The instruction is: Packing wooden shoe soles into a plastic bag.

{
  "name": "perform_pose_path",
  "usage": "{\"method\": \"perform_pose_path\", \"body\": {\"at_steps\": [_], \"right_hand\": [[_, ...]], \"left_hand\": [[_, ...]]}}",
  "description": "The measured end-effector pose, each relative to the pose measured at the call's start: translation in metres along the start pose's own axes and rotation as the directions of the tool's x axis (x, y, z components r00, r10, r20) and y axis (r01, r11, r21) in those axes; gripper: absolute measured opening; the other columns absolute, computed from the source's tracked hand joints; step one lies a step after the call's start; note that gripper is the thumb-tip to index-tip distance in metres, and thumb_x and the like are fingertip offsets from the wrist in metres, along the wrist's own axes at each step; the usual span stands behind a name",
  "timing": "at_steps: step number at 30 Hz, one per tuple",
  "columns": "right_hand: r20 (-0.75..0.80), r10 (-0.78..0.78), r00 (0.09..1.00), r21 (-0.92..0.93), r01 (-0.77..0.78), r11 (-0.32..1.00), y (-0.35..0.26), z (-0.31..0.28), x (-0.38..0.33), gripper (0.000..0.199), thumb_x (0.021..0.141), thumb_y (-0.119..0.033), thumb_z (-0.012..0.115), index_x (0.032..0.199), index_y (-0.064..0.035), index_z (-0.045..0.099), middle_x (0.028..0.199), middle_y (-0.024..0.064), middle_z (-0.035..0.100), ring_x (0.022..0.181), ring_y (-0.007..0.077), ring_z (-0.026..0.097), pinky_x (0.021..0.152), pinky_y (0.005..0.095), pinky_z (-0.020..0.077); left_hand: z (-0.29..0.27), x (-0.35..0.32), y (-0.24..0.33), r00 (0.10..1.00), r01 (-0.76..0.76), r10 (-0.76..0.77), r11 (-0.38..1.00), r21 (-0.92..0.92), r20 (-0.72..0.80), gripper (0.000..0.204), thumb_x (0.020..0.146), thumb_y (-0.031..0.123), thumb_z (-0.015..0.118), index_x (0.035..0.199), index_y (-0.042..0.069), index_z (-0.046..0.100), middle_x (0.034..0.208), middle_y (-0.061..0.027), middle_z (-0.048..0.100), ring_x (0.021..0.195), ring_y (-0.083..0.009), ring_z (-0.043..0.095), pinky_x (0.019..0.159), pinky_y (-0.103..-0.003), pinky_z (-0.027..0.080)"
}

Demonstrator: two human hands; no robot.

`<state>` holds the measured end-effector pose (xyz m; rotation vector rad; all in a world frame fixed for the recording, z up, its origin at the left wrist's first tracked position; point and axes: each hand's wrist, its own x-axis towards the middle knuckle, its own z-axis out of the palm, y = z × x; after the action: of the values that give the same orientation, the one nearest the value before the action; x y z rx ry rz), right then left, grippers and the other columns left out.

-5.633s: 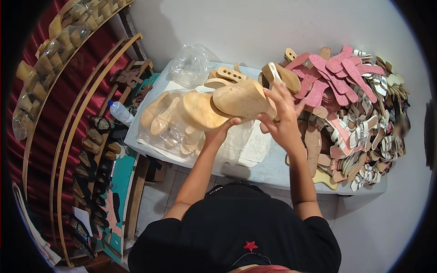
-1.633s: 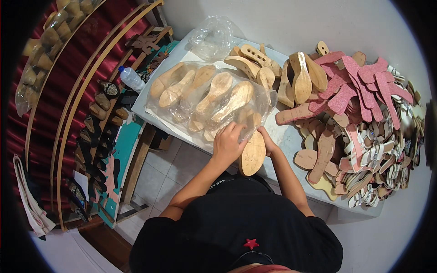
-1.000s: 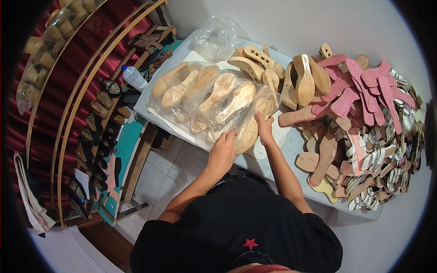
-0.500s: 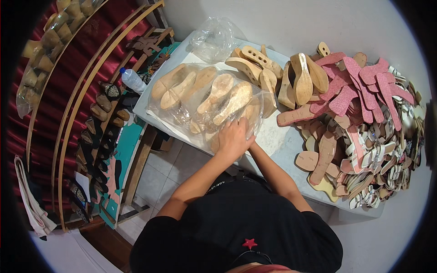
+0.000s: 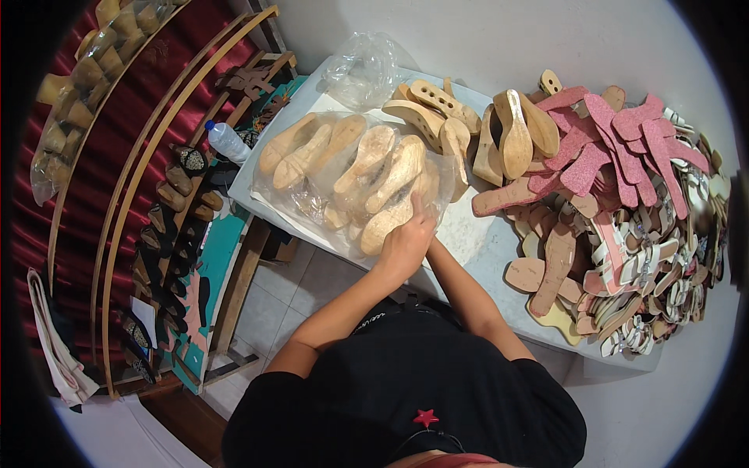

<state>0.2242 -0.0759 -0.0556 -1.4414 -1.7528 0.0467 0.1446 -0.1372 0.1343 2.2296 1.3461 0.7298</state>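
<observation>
A clear plastic bag (image 5: 312, 199) lies on the table, holding several pale wooden shoe soles (image 5: 396, 173). At the bag's near right edge is my left hand (image 5: 409, 246), its fingers mostly curled on the plastic and one finger reaching up over it. My right hand (image 5: 434, 240) is at the same edge, just behind the left. Only a strip near its wrist shows plainly; its fingers are hidden by the left hand and the bag. One sole (image 5: 385, 228) inside the bag lies right beside my left hand.
More wooden soles (image 5: 515, 144) stand right of the bag. Pink shoe-shaped pieces (image 5: 616, 148) and a heap of white-strapped sandals (image 5: 644, 273) cover the table's right end. A crumpled clear bag (image 5: 363, 70) lies at the back. Leftward are a bottle (image 5: 227, 140) and a shoe rack (image 5: 214, 253).
My left hand has slid a little down and right, and its spread fingers have drawn in. A wooden sole near it now shows more fully, and the soles beside it have shifted slightly.
</observation>
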Motion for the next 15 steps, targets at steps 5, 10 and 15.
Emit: {"method": "perform_pose_path", "body": {"at_steps": [5, 10, 15], "right_hand": [[0.336, 0.513, 0.790, 0.548, -0.607, 0.576, 0.010, -0.011, 0.019, 0.053, 0.083, -0.036, 0.051, 0.118, 0.0024, 0.038, 0.118, 0.0208, 0.042, 0.112, 0.0267, 0.039, 0.091, 0.0396, 0.0315], [0.509, 0.604, 0.613, 0.460, -0.787, 0.411, 0.000, -0.040, 0.019, 0.057, 0.080, -0.034, 0.057, 0.117, 0.0040, 0.036, 0.112, 0.0243, 0.041, 0.108, 0.0297, 0.039, 0.087, 0.0420, 0.0338], [0.083, 0.680, 0.728, 0.421, -0.644, 0.638, 0.014, -0.070, 0.016, 0.069, 0.070, -0.018, 0.065, 0.122, 0.0057, 0.028, 0.108, 0.0213, 0.034, 0.103, 0.0339, 0.036, 0.088, 0.0398, 0.0327]], "left_hand": [[-0.006, -0.007, 0.010, 1.000, 0.021, -0.021, 0.999, -0.046, -0.002, 0.018, 0.073, 0.011, 0.060, 0.087, 0.003, 0.052, 0.079, -0.0153, 0.053, 0.072, -0.0346, 0.056, 0.062, -0.041, 0.045], [-0.011, -0.020, 0.006, 0.987, 0.157, -0.152, 0.982, 0.106, -0.050, 0.022, 0.069, 0.012, 0.062, 0.087, 0.004, 0.051, 0.079, -0.0142, 0.054, 0.073, -0.0332, 0.057, 0.063, -0.040, 0.045], [-0.009, -0.037, -0.004, 0.964, 0.213, -0.231, 0.968, 0.135, 0.134, 0.020, 0.066, 0.010, 0.060, 0.083, 0.005, 0.050, 0.074, -0.0135, 0.053, 0.075, -0.0330, 0.056, 0.064, -0.041, 0.044]]}}
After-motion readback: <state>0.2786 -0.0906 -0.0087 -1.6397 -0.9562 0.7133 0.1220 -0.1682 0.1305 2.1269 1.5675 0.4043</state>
